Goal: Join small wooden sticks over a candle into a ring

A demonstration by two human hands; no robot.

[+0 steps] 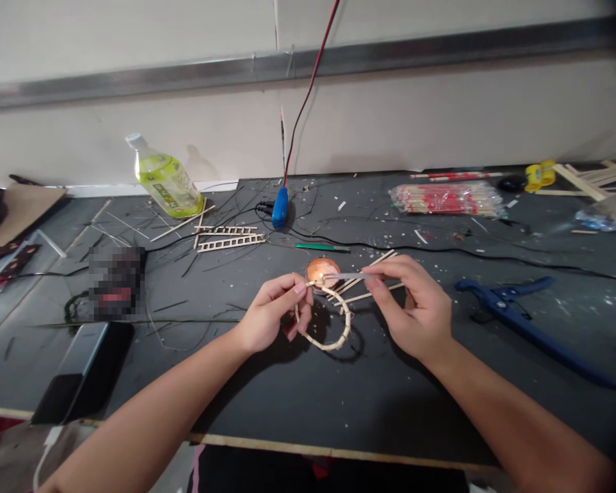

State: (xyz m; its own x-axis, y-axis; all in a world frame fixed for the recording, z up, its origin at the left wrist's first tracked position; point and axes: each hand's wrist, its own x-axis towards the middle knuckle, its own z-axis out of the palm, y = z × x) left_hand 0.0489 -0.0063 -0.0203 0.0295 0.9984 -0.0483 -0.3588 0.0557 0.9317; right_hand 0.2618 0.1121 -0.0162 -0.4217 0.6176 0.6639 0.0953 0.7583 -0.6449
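Observation:
My left hand [280, 308] pinches a ring [347, 322] made of short pale wooden pieces, held a little above the dark table. Between the thumb and fingers of my right hand [415, 305] is a thin grey stick-like tool [353, 275]. Its tip points left and meets or nearly meets the top of the ring, close to my left fingertips; I cannot tell if they touch. Right behind the ring sits a small copper-coloured dish [321, 268], partly covered by the ring and tool. Several thin wooden sticks [372, 294] lie between the dish and my right hand.
Blue cutters [523, 322] lie at right. Farther back are a packet of wrapped sticks [446, 197], a blue device [280, 207] on a cable, small wooden ladders [230, 241] and a green-labelled bottle [164, 178]. A phone [82, 370] rests at left. Scraps and wires litter the table [267, 404].

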